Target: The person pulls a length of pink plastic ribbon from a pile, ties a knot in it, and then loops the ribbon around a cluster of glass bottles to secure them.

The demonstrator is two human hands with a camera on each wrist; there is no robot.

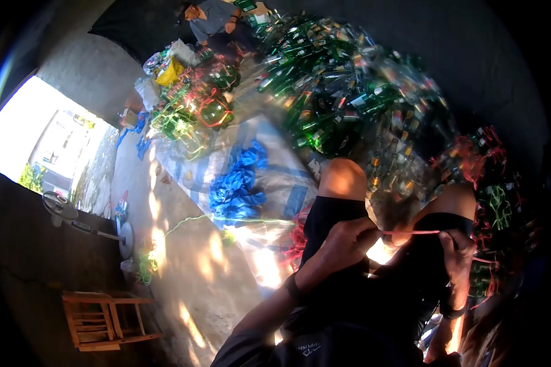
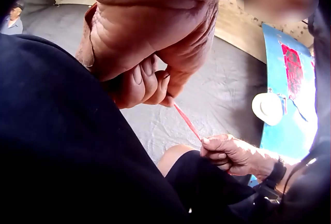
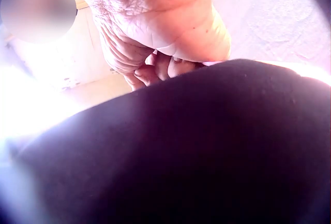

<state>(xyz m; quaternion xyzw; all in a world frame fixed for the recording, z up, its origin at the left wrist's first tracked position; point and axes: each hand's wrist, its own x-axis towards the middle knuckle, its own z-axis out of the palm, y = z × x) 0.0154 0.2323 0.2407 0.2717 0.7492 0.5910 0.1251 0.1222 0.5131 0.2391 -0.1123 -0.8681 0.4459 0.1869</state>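
Note:
A thin pink-red cord (image 1: 410,232) is stretched level above the person's lap, between both hands. My left hand (image 1: 349,241) pinches one end of it; in the left wrist view the fingers of this hand (image 2: 150,42) are curled and the cord (image 2: 187,122) runs from the fingertips. The other end is gripped by my right hand (image 1: 458,249), also seen in the left wrist view (image 2: 227,154). Dark cloth (image 3: 181,146) covers part of the right hand (image 3: 165,22) in the right wrist view, where its fingers are curled.
A large heap of green and clear bottles (image 1: 349,79) lies beyond the knees. Blue plastic (image 1: 236,189) lies on a striped sheet (image 1: 275,140). Netted bottle bundles (image 1: 217,110) stand near another seated person (image 1: 211,24). At left are a fan (image 1: 60,207) and a wooden chair (image 1: 113,321).

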